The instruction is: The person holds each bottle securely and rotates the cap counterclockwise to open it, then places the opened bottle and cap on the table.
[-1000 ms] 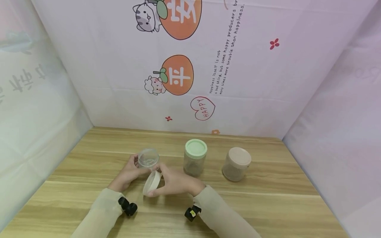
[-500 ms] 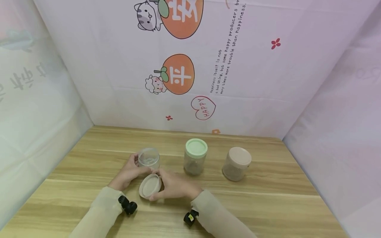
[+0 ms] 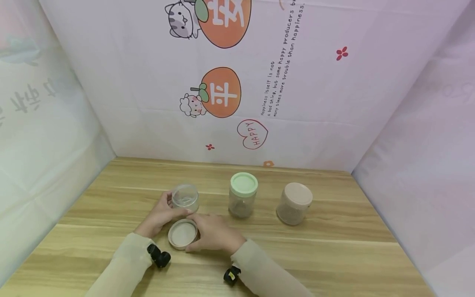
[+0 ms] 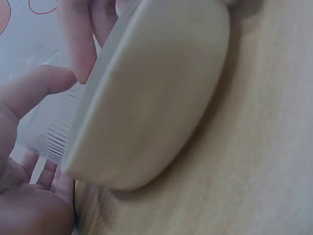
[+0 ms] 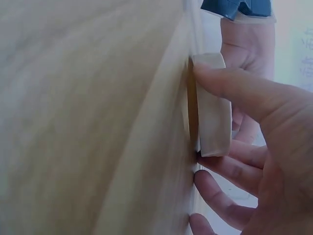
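The right hand (image 3: pixel 214 233) is pinching the beige lid (image 3: pixel 182 234) just bodyward of the lidless clear jar (image 3: pixel 185 199) the left hand (image 3: pixel 162 214) is gripping

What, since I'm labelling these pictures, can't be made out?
Loose lid: outer face, head view, turned down toward the table.
Open jar: lower front edge, head view, behind the left hand.
Upper orange print: cut off by the head view's top edge.
Green-lidded jar: contents, head view, too small to tell.

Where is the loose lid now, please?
In the head view, the lid is left of centre, held by the right grip, just nearer the person than the open jar.
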Demonstrator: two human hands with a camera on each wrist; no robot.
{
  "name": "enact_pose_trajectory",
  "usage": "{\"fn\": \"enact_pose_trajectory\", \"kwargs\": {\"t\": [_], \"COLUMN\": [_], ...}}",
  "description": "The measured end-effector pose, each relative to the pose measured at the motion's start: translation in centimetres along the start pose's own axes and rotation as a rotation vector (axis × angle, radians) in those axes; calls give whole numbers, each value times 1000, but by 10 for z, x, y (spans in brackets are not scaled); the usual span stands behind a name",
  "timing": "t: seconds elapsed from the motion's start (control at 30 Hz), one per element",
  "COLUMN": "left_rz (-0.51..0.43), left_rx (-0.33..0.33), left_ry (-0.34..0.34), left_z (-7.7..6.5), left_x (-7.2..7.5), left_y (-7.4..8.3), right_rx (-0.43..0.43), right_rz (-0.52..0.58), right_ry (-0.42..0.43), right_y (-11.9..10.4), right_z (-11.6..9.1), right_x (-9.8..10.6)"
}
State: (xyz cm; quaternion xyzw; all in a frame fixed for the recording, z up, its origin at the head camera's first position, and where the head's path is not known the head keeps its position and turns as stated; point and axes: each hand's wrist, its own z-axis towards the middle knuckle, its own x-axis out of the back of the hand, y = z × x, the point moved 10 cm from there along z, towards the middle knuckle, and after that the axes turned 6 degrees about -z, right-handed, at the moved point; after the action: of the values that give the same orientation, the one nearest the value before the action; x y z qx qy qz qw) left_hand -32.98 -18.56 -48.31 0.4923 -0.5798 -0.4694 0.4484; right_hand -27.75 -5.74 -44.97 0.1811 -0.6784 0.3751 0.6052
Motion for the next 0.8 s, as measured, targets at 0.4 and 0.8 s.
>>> {"fn": "enact_pose_trajectory", "kwargs": {"t": [0.4,0.8], "left_rz": [1,3], "left_rx": [-3,-1], "left_ry": [-14,-11], "left_z": [-3,0], "left_x": [-2,-1], "left_y": [2,0], "right_rx": [-59,-74], "right_rz": [-65,-58], "right_ry": [69,41], "right_y": [-8,-7], "right_z": [-1,-1], "right_x": [6,3]}}
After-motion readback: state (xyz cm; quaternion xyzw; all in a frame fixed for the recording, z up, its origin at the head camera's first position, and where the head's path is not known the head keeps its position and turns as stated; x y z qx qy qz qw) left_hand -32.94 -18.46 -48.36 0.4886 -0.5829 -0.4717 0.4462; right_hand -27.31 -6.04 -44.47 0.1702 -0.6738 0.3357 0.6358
